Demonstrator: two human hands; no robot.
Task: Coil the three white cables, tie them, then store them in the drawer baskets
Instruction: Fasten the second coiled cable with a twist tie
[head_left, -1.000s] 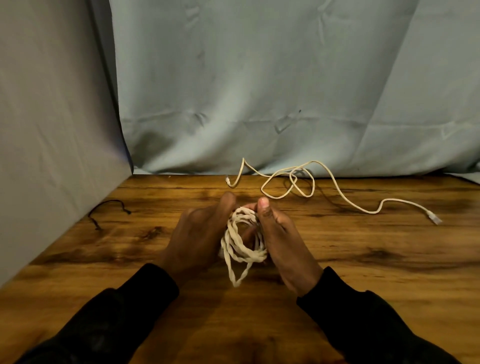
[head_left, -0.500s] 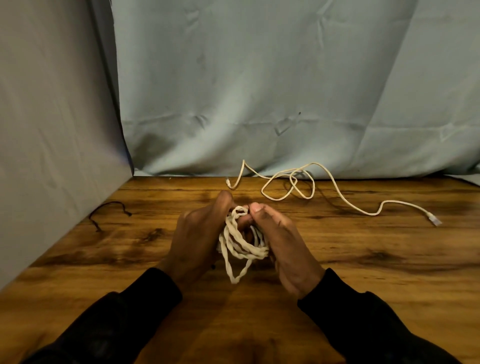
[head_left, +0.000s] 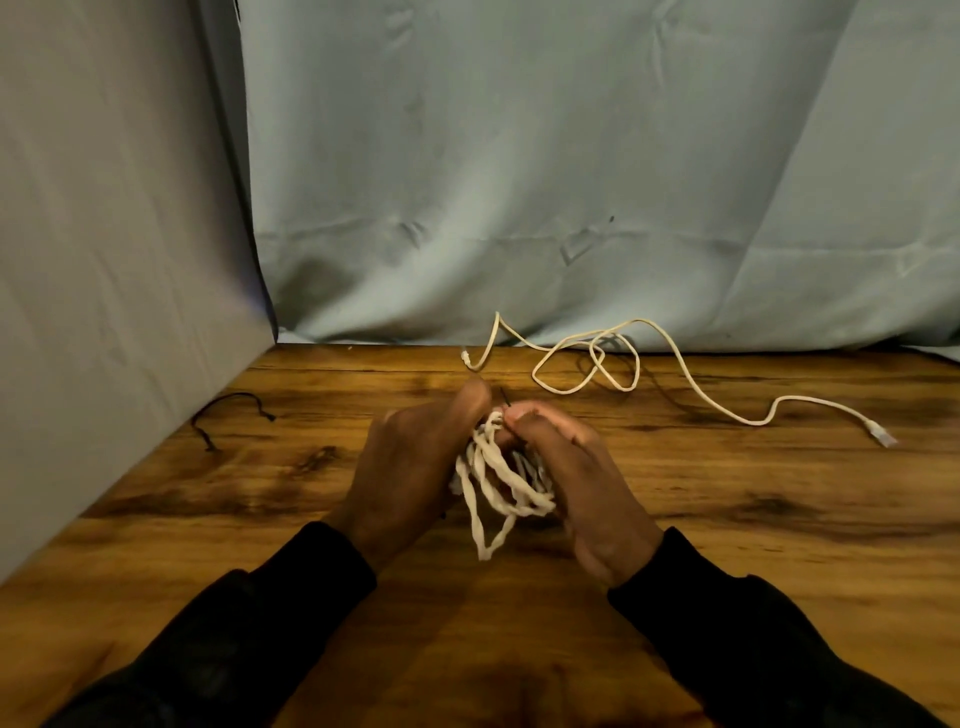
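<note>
Probably a makeshift recording set rather than a lived-in room: a wooden table (head_left: 727, 519) is boxed in by a creased pale blue cloth backdrop (head_left: 571, 182) and a grey side panel (head_left: 104, 260).

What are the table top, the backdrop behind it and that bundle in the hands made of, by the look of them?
Table top: wood or wood-look laminate, with dark grain streaks and a slight sheen.
Backdrop: pale matte cloth, judging by its creases and folds.
Bundle: a white cable, seemingly soft plastic sheath or braid; too blurred to say which.
</note>
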